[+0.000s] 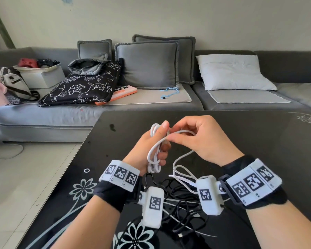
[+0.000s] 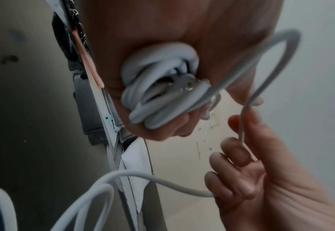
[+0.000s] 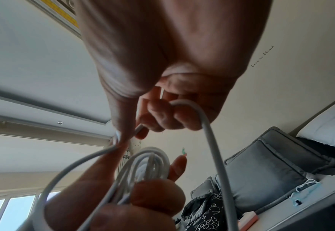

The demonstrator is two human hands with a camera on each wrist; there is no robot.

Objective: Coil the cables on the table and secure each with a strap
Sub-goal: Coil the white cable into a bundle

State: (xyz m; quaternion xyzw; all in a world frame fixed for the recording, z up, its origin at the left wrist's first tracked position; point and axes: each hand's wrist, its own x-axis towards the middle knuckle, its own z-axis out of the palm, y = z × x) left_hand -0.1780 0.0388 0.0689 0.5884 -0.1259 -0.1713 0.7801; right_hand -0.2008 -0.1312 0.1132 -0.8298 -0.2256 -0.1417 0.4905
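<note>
My left hand [image 1: 155, 148] grips a bundle of white cable [image 1: 152, 159] loops above the black table [image 1: 258, 141]; the coil [image 2: 158, 90] fills its fist in the left wrist view. My right hand [image 1: 201, 139] pinches the free run of the same white cable [image 3: 212, 136] and holds a loop of it against the bundle. The loose tail [image 1: 183, 169] trails down onto the table. A tangle of black cables [image 1: 183, 205] lies on the table under my wrists. No strap is plainly seen.
The table has white flower prints [image 1: 83, 187] and a small ring [image 1: 86, 170] near its left edge. Behind it stands a grey sofa [image 1: 151, 101] with cushions, a patterned bag [image 1: 83, 85] and a white box [image 1: 43, 76]. Pale floor lies to the left.
</note>
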